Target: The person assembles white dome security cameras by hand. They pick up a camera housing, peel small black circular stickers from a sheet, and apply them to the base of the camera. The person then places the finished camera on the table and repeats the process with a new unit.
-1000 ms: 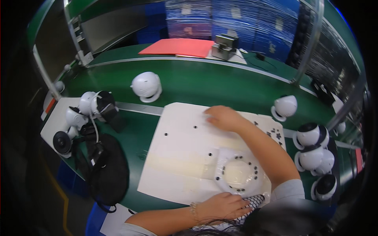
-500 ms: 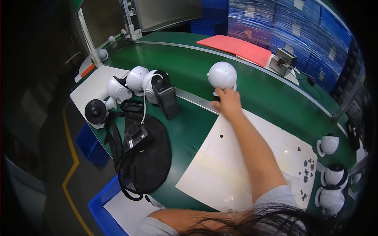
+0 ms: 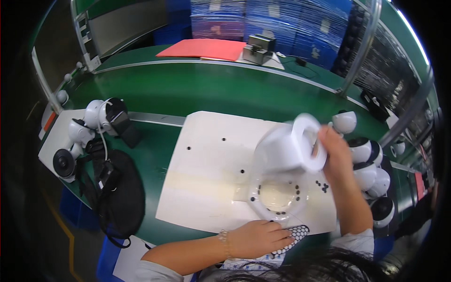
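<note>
My right hand grips a white round-headed camera by its ring-shaped base, lifted and tilted above the board; motion blurs it. Beneath it, a pale ring-shaped holder with small black dots around its opening lies on the white board. At the board's near edge my left hand has its fingers closed over a small black-and-white honeycomb-patterned sheet. The thumb side is partly hidden. Another printed sheet shows below that wrist. Several small black pads lie near the right forearm.
Several white cameras stand close on the right. A black bag and more cameras occupy the left. Across the green bench lie a red sheet and a metal box. A metal post rises at the far right.
The view has swung right. My right hand has come back from beyond the board and now holds a white camera over the holder. My left hand has come into sight on the patterned sheet.
</note>
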`<state>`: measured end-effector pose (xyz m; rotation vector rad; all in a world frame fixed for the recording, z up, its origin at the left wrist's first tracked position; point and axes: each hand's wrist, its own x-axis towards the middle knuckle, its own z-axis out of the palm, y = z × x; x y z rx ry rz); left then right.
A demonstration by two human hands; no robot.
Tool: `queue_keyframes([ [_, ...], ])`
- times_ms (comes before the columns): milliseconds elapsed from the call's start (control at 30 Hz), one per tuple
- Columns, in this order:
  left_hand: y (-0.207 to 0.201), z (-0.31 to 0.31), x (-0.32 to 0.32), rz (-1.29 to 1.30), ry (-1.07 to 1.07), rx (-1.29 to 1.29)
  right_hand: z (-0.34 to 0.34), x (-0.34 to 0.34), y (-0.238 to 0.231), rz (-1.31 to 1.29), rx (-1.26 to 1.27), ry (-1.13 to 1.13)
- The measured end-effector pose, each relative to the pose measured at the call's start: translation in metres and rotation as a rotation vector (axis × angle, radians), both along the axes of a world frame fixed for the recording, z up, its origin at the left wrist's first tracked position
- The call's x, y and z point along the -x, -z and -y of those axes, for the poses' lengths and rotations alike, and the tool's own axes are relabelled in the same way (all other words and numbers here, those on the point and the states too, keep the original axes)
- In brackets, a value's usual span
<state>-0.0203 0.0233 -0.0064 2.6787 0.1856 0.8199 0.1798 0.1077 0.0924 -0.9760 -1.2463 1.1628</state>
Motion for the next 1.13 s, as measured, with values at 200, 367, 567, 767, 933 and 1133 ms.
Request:
queue_keyframes([
  [200, -0.020, -0.006, 0.006, 0.038, 0.051, 0.249, 0.067, -0.018, 0.045, -0.052, 0.371, -0.012],
  [367, -0.035, -0.001, 0.010, 0.208, -0.252, 0.708, 0.081, -0.043, 0.045, 0.786, -0.439, 0.276],
  [567, -0.036, 0.002, 0.007, 0.266, -0.456, 0.864, 0.094, -0.026, 0.038, 0.636, -0.635, -0.214],
  [767, -0.028, -0.004, 0.007, 0.310, -0.298, 0.512, 0.098, -0.028, 0.025, 0.562, -0.342, -0.307],
  [933, -0.030, -0.005, 0.008, 0.261, -0.293, 0.490, 0.096, -0.030, 0.030, 0.591, -0.343, -0.288],
  [1133, -0.028, -0.005, 0.011, 0.245, -0.320, 0.575, 0.094, -0.033, 0.036, 0.857, -0.783, -0.188],
])
